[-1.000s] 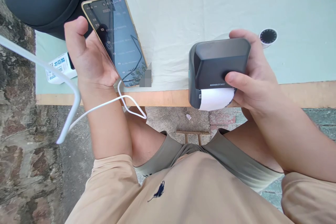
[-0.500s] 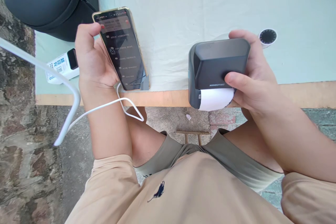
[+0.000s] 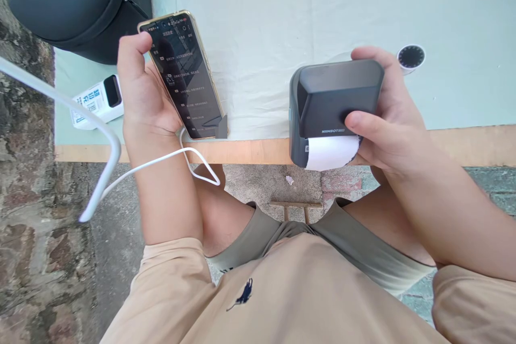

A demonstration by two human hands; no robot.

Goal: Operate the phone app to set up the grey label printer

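My left hand (image 3: 147,83) is closed around a smartphone (image 3: 187,78) in a gold-edged case, its thumb at the upper left corner. The lit screen is dark with rows of small text. A white cable (image 3: 161,160) runs from near the phone's lower end across my left forearm. In my right hand (image 3: 391,107) is a dark grey label printer (image 3: 336,99) marked NIIMBOT, held over the table's front edge. The thumb rests on its front, and the other fingers are mostly hidden behind it. White paper (image 3: 332,152) curls out of the printer's lower side.
A black zipped bag (image 3: 68,5) stands at the table's back left, beside a small white box (image 3: 97,102). A white cylinder with a dark end (image 3: 411,57) is on the right. A pale cloth (image 3: 258,27) covers the table (image 3: 258,151). A thick white cord (image 3: 60,97) hangs at the left.
The banner at the top of the phone screen has gone, and a heading shows there. The phone's top has shifted slightly left. My right hand and the printer stay in place.
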